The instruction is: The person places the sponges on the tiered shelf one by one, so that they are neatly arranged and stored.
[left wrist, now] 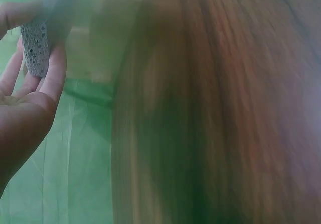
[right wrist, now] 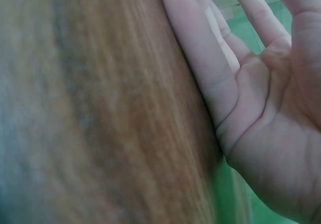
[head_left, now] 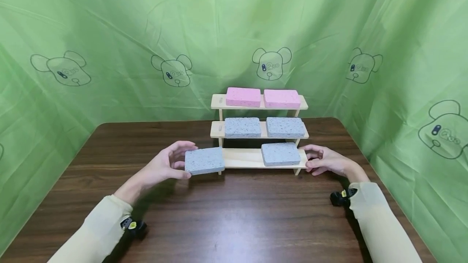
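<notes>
My left hand [head_left: 166, 163] grips a blue-grey speckled sponge [head_left: 204, 160], thumb along its near side and fingers behind. That sponge overlaps the left end of the bottom shelf [head_left: 242, 158] of a three-tier wooden rack. In the left wrist view, the pitted end of the sponge [left wrist: 36, 48] shows between thumb and fingers. Another blue-grey sponge [head_left: 280, 154] lies flat on the right part of this shelf. Beside it, my right hand [head_left: 327, 160] has its fingertips right at the shelf's right end. The right wrist view shows this palm [right wrist: 271, 108] with fingers extended and no sponge in it.
Two blue-grey sponges lie on the middle shelf [head_left: 263, 128], and two pink sponges [head_left: 243, 97] on the top shelf [head_left: 217, 101]. The rack stands at the back of a dark wooden table [head_left: 234, 222]. Green curtains [head_left: 120, 19] hang behind and along the sides.
</notes>
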Demonstrator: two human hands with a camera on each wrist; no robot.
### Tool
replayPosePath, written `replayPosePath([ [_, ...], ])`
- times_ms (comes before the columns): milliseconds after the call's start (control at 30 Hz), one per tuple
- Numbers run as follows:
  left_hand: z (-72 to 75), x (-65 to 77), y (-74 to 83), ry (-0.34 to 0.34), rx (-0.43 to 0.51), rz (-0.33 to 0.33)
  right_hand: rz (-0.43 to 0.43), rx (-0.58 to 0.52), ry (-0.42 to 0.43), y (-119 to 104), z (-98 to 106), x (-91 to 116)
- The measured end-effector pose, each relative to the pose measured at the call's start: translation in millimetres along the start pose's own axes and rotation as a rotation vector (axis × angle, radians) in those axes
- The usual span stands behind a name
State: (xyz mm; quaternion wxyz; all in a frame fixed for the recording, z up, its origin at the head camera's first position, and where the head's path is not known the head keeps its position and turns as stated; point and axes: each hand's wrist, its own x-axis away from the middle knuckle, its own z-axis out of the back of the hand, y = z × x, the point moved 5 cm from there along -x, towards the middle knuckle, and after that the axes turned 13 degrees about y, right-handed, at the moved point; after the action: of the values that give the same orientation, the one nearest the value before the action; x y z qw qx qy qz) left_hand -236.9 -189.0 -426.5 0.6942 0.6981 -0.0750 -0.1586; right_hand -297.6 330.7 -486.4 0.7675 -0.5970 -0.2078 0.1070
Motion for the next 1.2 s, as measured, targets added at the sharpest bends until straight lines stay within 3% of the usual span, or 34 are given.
replayPosePath([
  [333, -32.5, -22.1, 4.8, -0.033, 0.004, -0.005, 0.001, -0.006, -0.001, 0, 0, -1],
  [500, -52.1, -25.8, 6.8, -0.041, 0.052, 0.032, -0.006, -0.003, 0.001, 2, 0, -1],
  [600, -61.2, -26.7, 12.4, -0.055, 0.048, 0.011, -0.011, -0.002, 0.000, 2, -1, -2],
  [800, -71.2, -30.7, 19.7, -0.030, 0.053, -0.011, 0.008, -0.004, -0.008, -2, -2, -1],
  [1000, -80.0, -35.2, 14.4, -0.001, 0.093, 0.026, -0.007, -0.006, 0.000, -1, -1, 0],
  [1200, -87.6, -39.6, 8.3, -0.003, 0.063, 0.019, -0.010, -0.004, -0.002, 2, -1, 0],
])
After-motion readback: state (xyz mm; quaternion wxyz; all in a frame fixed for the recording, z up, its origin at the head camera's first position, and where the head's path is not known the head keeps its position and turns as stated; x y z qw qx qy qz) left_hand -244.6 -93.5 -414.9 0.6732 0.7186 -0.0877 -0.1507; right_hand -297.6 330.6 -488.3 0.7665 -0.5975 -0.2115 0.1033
